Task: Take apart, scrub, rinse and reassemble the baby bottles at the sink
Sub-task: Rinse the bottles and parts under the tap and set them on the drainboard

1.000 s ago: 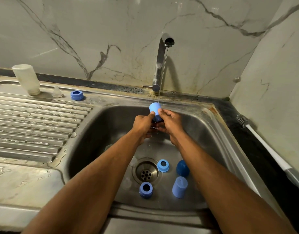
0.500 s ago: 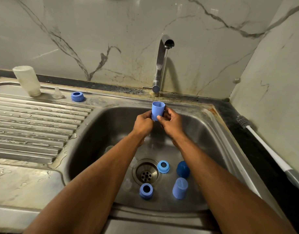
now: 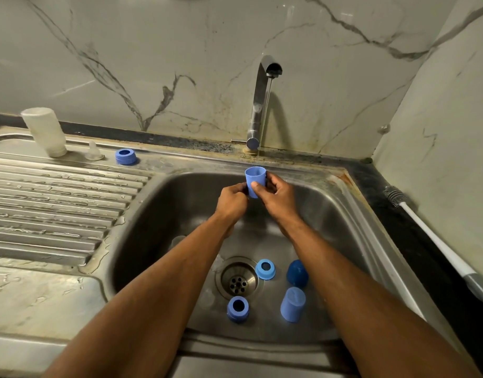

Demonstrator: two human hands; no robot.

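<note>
Marble-walled sink: both hands hold a blue cap, now turned mouth-up under the tap at 12 o'clock (rinsing its inside).

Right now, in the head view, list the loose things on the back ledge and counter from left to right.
white bottle → clear teat → blue ring → tap → bottle brush

Blue cap upright, mouth up, under the faucet's thin stream.
</note>
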